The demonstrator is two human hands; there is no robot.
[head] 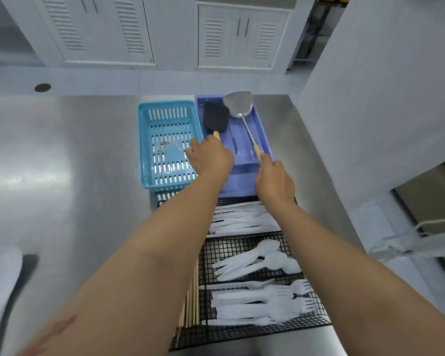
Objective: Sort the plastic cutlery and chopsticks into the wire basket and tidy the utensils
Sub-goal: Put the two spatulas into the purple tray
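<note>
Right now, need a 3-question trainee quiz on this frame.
1. True or false: the left hand is empty.
2. Which hand grips the metal spatula? A left, B right.
3. Fill in: the chopsticks lie along the wire basket's ___ edge.
Key: 1 false, it grips the black spatula. 2 B, the right hand. 3 left.
</note>
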